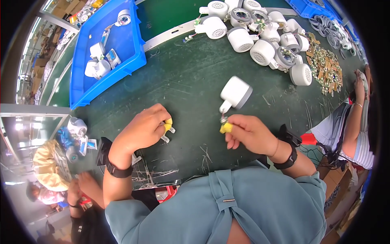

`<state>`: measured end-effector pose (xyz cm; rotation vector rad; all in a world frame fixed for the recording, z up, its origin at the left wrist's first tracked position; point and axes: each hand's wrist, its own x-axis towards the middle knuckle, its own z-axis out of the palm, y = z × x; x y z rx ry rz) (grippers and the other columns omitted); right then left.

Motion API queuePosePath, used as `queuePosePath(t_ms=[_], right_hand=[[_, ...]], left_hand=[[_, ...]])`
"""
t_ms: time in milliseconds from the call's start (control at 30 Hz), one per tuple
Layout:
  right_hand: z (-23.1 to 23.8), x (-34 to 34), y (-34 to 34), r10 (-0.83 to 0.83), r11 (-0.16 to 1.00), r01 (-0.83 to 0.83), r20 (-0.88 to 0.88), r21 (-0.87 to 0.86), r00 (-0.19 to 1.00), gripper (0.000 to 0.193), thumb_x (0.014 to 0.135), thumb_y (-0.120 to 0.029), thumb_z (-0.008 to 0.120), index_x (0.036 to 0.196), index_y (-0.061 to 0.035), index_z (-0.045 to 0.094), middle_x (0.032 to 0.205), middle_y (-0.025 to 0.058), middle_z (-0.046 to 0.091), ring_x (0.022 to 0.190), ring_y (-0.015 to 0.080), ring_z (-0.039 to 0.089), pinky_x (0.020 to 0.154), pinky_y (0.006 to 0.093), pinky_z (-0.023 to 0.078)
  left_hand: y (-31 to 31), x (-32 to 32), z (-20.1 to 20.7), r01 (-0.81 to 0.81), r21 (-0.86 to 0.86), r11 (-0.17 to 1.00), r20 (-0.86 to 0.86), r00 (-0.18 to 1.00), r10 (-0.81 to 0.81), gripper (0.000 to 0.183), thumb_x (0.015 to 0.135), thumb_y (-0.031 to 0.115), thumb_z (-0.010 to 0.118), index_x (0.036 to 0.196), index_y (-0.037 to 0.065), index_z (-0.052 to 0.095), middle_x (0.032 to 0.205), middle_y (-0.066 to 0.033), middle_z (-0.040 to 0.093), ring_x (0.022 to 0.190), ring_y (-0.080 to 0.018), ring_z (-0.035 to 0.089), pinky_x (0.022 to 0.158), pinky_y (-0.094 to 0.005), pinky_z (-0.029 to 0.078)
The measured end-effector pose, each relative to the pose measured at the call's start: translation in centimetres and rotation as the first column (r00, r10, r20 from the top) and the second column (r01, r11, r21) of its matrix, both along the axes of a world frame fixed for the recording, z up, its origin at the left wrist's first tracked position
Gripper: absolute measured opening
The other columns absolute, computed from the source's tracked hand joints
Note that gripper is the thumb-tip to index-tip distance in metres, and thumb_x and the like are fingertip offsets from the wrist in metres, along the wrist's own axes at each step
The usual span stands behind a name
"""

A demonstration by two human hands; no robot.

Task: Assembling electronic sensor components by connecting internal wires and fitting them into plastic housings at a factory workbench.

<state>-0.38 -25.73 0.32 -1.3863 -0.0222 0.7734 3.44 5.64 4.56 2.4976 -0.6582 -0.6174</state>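
A white round housing with a grey rim lies tilted on the dark green table, its short arm toward me. My right hand is closed in a pinch just below that arm. At its fingertips is a bright yellow piece, touching a small metallic part at the arm's end. My left hand is closed to the left, palm down. Yellow shows at its fingertips too, with two pale, shiny ends sticking out; the rest of that object is hidden by the fingers.
A blue tray with a few white housings stands at the far left. Several white housings are heaped at the far right, beside a pile of small circuit boards and grey rings. Co-workers' arms show at both sides.
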Motion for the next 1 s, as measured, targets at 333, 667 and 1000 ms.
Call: queuePosePath(t_ms=[333,667,1000], right_hand=[[-1.1,0.0,3.1,0.165,0.981,-0.171,0.073,0.094,0.984,0.018,0.103,-0.011,0.042,0.107,0.0004,0.056,0.09,0.0052,0.063,0.08,0.0123,0.064,0.07,0.0262,0.054],[-0.6,0.2,3.4,0.224,0.967,-0.194,0.191,-0.163,0.956,0.013,0.095,-0.003,0.047,0.102,-0.0011,0.058,0.082,0.0017,0.064,0.066,0.0062,0.056,0.057,0.0233,0.044],[-1.1,-0.1,3.5,0.204,0.972,-0.155,0.302,-0.179,0.931,0.007,0.09,-0.002,0.056,0.096,-0.001,0.059,0.078,0.0032,0.064,0.07,0.0069,0.055,0.063,0.0254,0.044]], left_hand=[[-4.8,-4.5,-1.7,-0.031,-0.242,0.97,0.217,0.973,0.085,0.022,0.082,0.001,0.061,0.104,0.005,0.058,0.094,-0.0115,0.065,0.081,-0.0322,0.064,0.07,-0.0424,0.051],[-6.5,-6.2,-2.8,-0.52,-0.448,0.728,-0.353,0.85,0.39,0.024,0.086,-0.005,0.055,0.108,0.001,0.062,0.087,-0.0111,0.066,0.063,-0.0171,0.066,0.056,-0.0291,0.052],[-7.0,-6.3,-3.1,-0.362,-0.451,0.816,-0.037,0.921,0.388,0.039,0.079,-0.007,0.065,0.114,0.005,0.051,0.081,-0.0012,0.067,0.057,-0.0066,0.055,0.052,-0.0228,0.045]])
